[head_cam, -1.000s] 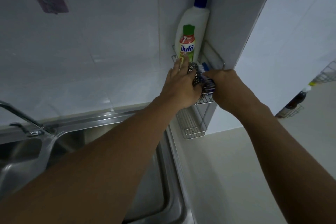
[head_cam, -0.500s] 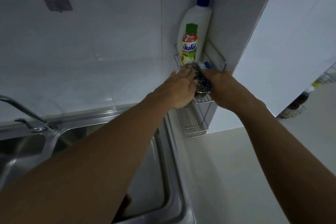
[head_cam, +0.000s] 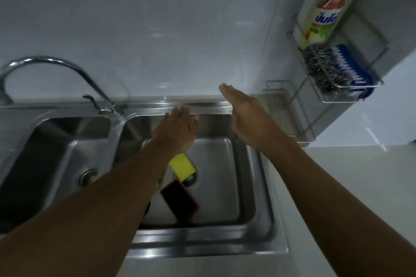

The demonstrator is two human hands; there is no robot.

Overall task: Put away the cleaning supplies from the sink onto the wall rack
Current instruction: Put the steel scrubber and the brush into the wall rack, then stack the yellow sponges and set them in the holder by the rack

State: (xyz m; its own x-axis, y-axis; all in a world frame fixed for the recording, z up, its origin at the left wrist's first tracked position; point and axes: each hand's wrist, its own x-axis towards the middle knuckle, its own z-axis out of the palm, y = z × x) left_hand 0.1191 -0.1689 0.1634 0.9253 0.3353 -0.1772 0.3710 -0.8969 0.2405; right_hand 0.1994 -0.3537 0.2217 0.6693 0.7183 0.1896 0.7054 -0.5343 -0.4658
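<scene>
The yellow rectangular sponge [head_cam: 182, 167] and the dark red scouring pad [head_cam: 180, 202] lay in the steel sink basin [head_cam: 245, 186], directly below the empty, spread left hand [head_cam: 177, 129]. The right hand [head_cam: 249, 117], also empty, was farther. The pad's long axis seemed diagonal.

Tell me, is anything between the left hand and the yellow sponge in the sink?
Nothing visible blocks it. The open left hand is above the right basin, and the yellow rectangular sponge lies just below its wrist, over the drain, uncovered.
</scene>
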